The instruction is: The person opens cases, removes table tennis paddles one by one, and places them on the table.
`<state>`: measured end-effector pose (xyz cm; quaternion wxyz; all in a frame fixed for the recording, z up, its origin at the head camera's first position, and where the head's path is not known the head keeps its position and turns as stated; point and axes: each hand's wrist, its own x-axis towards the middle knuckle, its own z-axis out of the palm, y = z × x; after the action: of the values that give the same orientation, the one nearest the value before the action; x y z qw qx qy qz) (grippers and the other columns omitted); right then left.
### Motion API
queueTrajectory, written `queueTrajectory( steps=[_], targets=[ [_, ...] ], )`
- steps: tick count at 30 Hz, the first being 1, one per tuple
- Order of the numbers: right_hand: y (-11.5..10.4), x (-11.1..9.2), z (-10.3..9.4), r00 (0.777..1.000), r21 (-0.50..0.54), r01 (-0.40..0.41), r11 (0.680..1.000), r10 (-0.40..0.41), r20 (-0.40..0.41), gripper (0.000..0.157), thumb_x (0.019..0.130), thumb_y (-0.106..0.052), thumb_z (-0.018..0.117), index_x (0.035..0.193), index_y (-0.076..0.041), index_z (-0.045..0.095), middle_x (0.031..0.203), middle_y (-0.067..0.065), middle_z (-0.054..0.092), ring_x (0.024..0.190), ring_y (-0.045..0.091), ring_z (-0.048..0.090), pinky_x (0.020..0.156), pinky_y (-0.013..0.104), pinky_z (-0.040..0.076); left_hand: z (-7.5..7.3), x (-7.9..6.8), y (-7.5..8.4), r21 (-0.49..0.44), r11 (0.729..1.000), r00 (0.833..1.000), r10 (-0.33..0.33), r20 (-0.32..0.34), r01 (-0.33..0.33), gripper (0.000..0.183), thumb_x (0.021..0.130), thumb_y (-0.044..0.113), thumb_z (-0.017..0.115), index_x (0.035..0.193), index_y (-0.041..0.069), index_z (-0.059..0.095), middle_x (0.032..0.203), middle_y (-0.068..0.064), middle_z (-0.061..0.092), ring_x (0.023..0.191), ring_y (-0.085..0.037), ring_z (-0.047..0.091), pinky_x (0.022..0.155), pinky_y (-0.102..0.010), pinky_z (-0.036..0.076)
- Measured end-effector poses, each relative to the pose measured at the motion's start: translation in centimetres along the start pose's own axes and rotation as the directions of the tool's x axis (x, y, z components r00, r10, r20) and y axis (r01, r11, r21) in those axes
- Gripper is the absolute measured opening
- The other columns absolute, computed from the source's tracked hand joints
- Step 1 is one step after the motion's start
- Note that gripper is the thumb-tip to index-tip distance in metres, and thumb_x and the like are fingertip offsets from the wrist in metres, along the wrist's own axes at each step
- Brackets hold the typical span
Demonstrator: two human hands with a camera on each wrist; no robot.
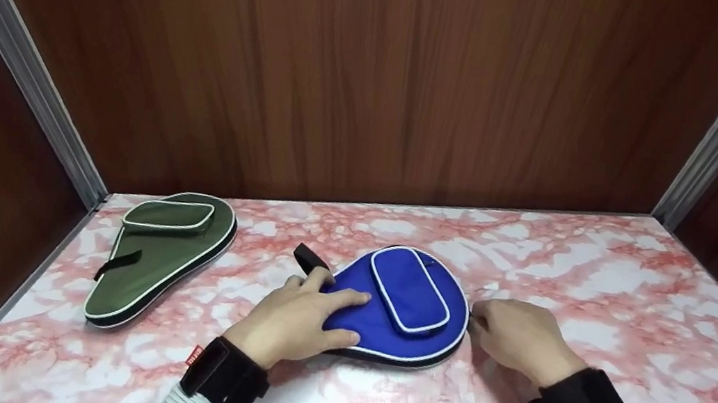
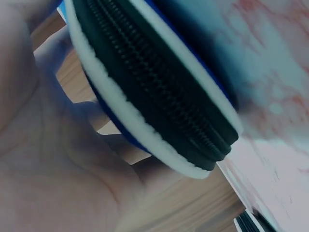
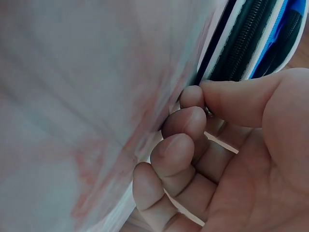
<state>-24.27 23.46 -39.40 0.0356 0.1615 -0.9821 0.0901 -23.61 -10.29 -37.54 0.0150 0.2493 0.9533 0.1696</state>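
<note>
A blue paddle-shaped zip case (image 1: 351, 309) with white piping and a small front pocket (image 1: 410, 289) lies flat on the table. On its narrow end rests my left hand (image 1: 301, 313), fingers spread over the fabric. The left wrist view shows the black zipper (image 2: 159, 82) along the case's side, its teeth meshed there. At the rounded right end, my right hand (image 1: 522, 337) pinches the zipper pull between thumb and forefinger; a bit of metal shows by the fingertips (image 3: 192, 95). The rest of the pull is hidden by the fingers.
A green case (image 1: 157, 264) of the same shape, with a black strap (image 1: 120, 264), lies at the left of the pink-and-white marbled table (image 1: 634, 296). A black strap loop (image 1: 309, 258) sticks up beside my left hand. Wooden panels (image 1: 376, 77) stand behind and at both sides.
</note>
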Motion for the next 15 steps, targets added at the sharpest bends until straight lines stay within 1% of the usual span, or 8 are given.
queueTrajectory(
  steps=[2,5,8,12,15],
  targets=[
    [0.08,-0.04,0.01,1.000,0.007,0.000,1.000,0.000,0.003,0.023,0.103,-0.020,0.067,0.080,-0.021,0.065,0.076,-0.004,0.062,0.073,0.018,0.062,0.069,0.055,0.054,0.08,0.04,0.06,-0.003,1.000,1.000,0.000,-0.006,0.000,0.056,0.100,0.051,0.078,0.154,0.041,0.066,0.154,-0.020,0.053,0.129,-0.047,0.060,0.101,-0.062,0.053],
    [0.11,-0.14,0.05,1.000,0.014,-0.001,1.000,0.001,0.000,0.023,0.103,-0.021,0.067,0.080,-0.021,0.065,0.074,-0.004,0.060,0.072,0.018,0.061,0.069,0.054,0.053,0.16,0.05,0.17,-0.004,1.000,1.000,-0.007,-0.007,0.007,0.056,0.100,0.051,0.078,0.154,0.041,0.066,0.153,-0.020,0.053,0.132,-0.048,0.060,0.103,-0.064,0.052],
    [0.02,-0.24,0.09,1.000,0.013,-0.002,1.000,0.002,-0.003,0.024,0.103,-0.020,0.067,0.080,-0.020,0.065,0.073,-0.004,0.060,0.070,0.017,0.059,0.068,0.054,0.053,0.15,0.01,0.30,0.006,1.000,1.000,-0.012,-0.006,0.012,0.056,0.100,0.052,0.078,0.153,0.041,0.067,0.152,-0.020,0.053,0.131,-0.047,0.061,0.101,-0.064,0.053],
    [-0.21,-0.35,0.05,1.000,0.009,0.005,1.000,-0.005,0.001,0.024,0.104,-0.020,0.067,0.080,-0.021,0.067,0.075,-0.005,0.062,0.072,0.017,0.061,0.070,0.054,0.054,0.13,-0.03,0.40,0.016,1.000,1.000,-0.017,-0.010,0.017,0.056,0.099,0.053,0.079,0.153,0.041,0.067,0.150,-0.020,0.054,0.128,-0.047,0.062,0.097,-0.065,0.054],
    [-0.41,-0.49,-0.03,1.000,0.011,0.012,1.000,-0.012,0.012,0.026,0.104,-0.020,0.066,0.078,-0.023,0.066,0.072,-0.008,0.060,0.072,0.016,0.061,0.071,0.054,0.055,0.14,-0.02,0.47,0.019,1.000,1.000,-0.023,-0.013,0.023,0.056,0.099,0.053,0.078,0.153,0.042,0.067,0.150,-0.021,0.054,0.127,-0.047,0.063,0.096,-0.065,0.054]
  ],
)
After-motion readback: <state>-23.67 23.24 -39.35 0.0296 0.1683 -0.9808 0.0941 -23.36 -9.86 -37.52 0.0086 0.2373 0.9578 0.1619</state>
